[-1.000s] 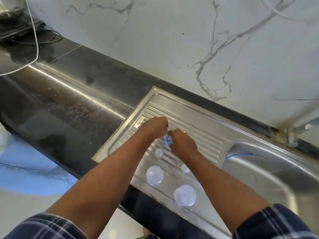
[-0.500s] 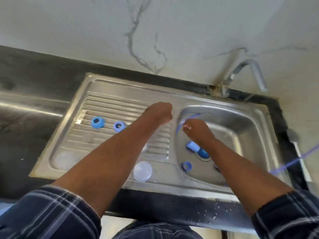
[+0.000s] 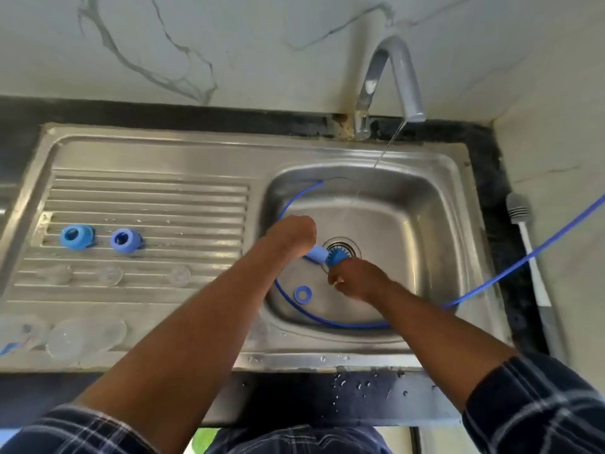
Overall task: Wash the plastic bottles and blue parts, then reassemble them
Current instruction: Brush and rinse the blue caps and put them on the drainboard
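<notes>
Both my hands are down in the sink basin (image 3: 422, 244), over the drain. My left hand (image 3: 289, 232) is curled round a light blue part (image 3: 317, 253). My right hand (image 3: 357, 281) grips the darker blue part (image 3: 338, 257) joined to it. A blue ring (image 3: 302, 293) lies on the basin floor near my right hand. Two blue caps (image 3: 77, 236) (image 3: 125, 240) stand on the ribbed drainboard (image 3: 183, 198). Clear plastic pieces (image 3: 109, 275) (image 3: 179, 275) lie below them, and clear bottles (image 3: 85, 335) stand at the front left edge.
A thin blue tube (image 3: 288, 204) loops round the basin and runs out to the right. The tap (image 3: 389, 70) sends a thin stream of water into the basin. A white and grey brush (image 3: 523, 231) lies on the black counter to the right.
My view swung from the drainboard to the basin. Both hands left the drainboard, where a blue cap now stands, and moved down to the blue parts lying on the drain.
</notes>
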